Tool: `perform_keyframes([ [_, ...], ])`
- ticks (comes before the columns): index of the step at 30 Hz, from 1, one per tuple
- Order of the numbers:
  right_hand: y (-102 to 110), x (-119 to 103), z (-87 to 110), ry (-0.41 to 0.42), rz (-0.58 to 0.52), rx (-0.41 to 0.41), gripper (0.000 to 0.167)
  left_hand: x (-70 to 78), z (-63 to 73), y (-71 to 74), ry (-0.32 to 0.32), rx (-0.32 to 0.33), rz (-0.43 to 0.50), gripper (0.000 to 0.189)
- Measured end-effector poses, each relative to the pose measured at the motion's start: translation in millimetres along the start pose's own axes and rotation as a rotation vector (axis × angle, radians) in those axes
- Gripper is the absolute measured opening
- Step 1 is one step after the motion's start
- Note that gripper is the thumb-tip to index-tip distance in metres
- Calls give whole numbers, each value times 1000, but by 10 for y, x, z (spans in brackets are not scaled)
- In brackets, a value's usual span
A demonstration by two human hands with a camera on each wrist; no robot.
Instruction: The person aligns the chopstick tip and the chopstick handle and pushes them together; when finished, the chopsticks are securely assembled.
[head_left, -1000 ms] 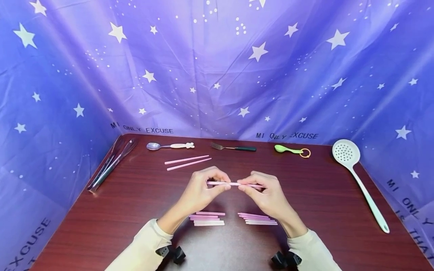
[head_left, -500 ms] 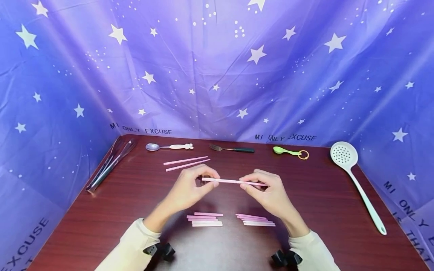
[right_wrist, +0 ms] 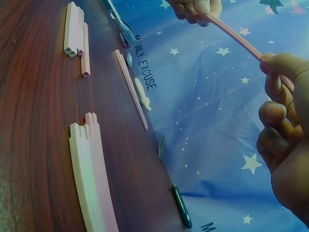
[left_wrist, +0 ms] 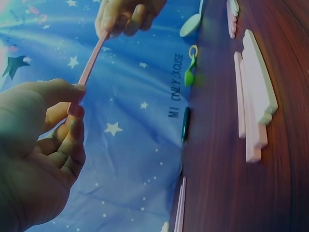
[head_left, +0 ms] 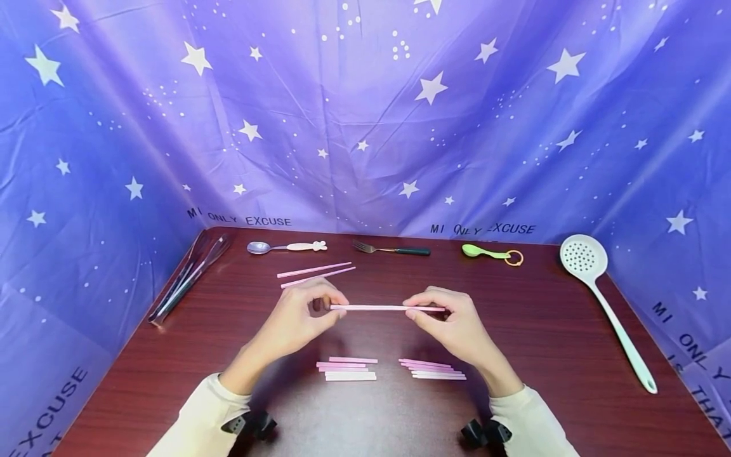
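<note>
A slim pink chopstick (head_left: 371, 308) is held level above the table, spanning both hands. My left hand (head_left: 302, 314) pinches its left end between thumb and fingertips. Farther along, my right hand (head_left: 454, 317) grips the right part, and the chopstick's tip runs in under the palm. In the left wrist view the chopstick (left_wrist: 91, 63) stretches as one straight piece from hand to hand. Below the hands lie two bundles of short pink and whitish stick pieces, a left bundle (head_left: 348, 368) and a right bundle (head_left: 434, 369). Behind my left hand rest two pink chopsticks (head_left: 314, 270).
Along the table's back edge lie a spoon (head_left: 259, 247), a fork (head_left: 394, 250) and a green measuring spoon (head_left: 485, 252) with a yellow ring. A long shiny metal utensil (head_left: 185, 282) lies at the left edge, a white skimmer (head_left: 619, 330) at the right. A starry curtain (head_left: 365, 114) surrounds the table.
My left hand has slid leftward along the chopstick to its end, so more of the stick shows between the hands. The right hand has stayed nearly in place, keeping its grip.
</note>
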State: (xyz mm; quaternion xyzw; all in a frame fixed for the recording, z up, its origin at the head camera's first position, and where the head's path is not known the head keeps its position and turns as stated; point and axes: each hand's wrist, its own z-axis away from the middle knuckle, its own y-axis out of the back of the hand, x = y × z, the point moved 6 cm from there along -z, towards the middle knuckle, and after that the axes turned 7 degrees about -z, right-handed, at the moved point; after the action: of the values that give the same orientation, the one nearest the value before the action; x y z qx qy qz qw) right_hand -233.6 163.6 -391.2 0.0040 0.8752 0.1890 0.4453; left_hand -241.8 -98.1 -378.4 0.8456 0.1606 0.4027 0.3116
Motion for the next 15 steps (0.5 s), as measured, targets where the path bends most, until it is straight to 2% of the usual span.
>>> perform_keyframes([
  [4,7,22,22,-32,-1,-2,22,-57,49,50,3,-14,-29,15],
  [10,-19,72,51,-74,1,-34,21,-106,149,67,10,-102,-24,17],
  [15,-55,94,69,-64,-6,-67,14,-87,195,81,-53,-127,-32,17],
])
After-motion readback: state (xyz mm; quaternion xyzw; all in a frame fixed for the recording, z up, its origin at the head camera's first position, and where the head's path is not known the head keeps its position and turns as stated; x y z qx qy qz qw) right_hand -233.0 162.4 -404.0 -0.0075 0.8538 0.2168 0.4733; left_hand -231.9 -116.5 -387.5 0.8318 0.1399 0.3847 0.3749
